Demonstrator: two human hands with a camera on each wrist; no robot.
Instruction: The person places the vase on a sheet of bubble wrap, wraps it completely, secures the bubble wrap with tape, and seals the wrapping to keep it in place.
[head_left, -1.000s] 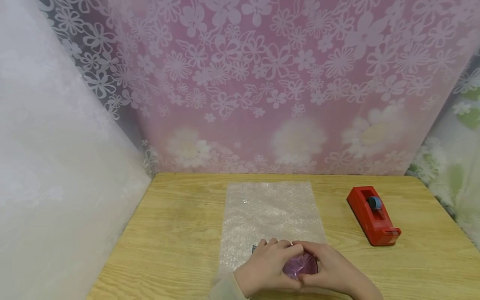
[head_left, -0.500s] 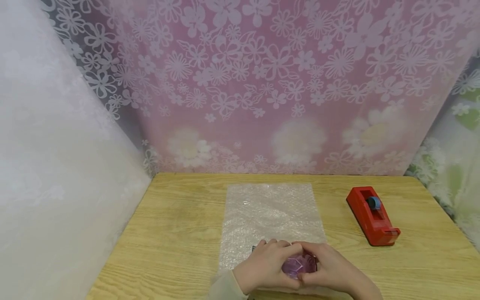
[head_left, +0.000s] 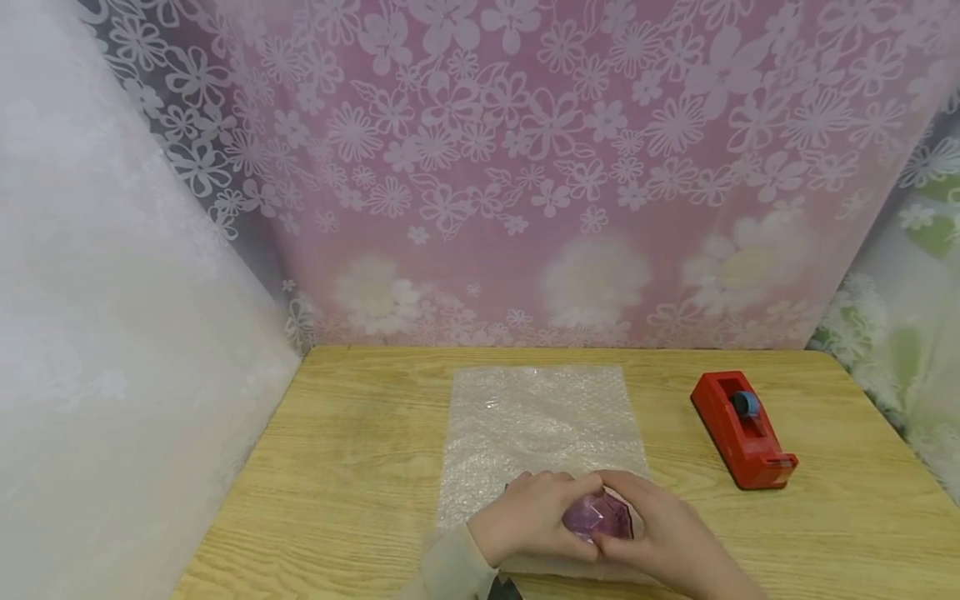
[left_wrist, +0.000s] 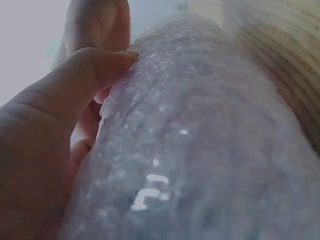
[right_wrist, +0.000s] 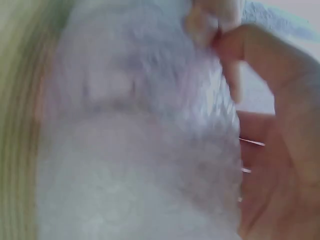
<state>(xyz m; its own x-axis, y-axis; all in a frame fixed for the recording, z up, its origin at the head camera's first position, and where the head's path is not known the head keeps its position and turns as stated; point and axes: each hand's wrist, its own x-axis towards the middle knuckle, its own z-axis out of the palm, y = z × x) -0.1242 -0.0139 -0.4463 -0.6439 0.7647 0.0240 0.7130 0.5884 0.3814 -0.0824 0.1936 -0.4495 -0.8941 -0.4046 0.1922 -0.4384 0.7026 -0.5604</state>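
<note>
Between my two hands is a purple, see-through object with faceted sides point(head_left: 598, 517), its kind hidden by the fingers and wrap. My left hand point(head_left: 525, 517) curls round its left side, and my right hand point(head_left: 660, 533) grips the right, with the thumbs meeting at the near side. Bubble wrap point(head_left: 540, 425) lies flat on the table beyond the hands. In the left wrist view, a rounded roll of bubble wrap point(left_wrist: 200, 130) has the left thumb point(left_wrist: 95, 70) pressing its edge. The right wrist view is blurred; the right hand point(right_wrist: 295, 110) holds the wrapped roll point(right_wrist: 135, 140) there.
A red tape dispenser point(head_left: 742, 433) with a small blue roll of tape point(head_left: 746, 404) stands at the right on the wooden table point(head_left: 345, 467). Flowered pink cloth point(head_left: 480, 167) hangs behind the table, with pale cloth point(head_left: 135, 333) along the left.
Both hands keep hold of the purple object. The right hand has shifted slightly up, and the object shows a slightly different face between the thumbs. The dispenser stays in place.
</note>
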